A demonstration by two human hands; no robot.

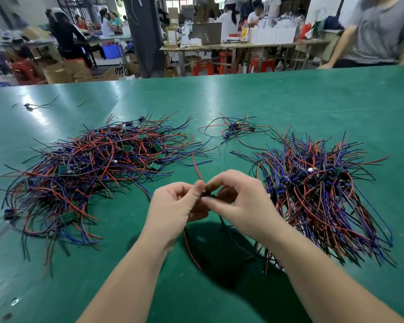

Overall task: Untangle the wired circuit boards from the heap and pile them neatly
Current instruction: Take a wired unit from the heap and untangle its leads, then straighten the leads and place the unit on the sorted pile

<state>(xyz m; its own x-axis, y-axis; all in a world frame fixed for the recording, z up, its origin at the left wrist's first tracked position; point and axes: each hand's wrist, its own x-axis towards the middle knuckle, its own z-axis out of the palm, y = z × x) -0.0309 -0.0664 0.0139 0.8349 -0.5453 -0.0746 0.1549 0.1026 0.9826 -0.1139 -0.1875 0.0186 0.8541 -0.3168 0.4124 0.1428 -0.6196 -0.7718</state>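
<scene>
table (243, 101): green, smooth, glossy | wires (91, 159): plastic-coated, red, blue, black

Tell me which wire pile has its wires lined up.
The right pile: its wires run roughly one way. The left heap and small far cluster are tangled.

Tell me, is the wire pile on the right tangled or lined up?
Mostly lined up: in the right pile its boards cluster together and wires run roughly the same way, unlike the crisscrossed left heap.

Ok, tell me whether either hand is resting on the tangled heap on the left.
No, the left hand and right hand both pinch one wired circuit board, apart from the tangled heap.
</scene>
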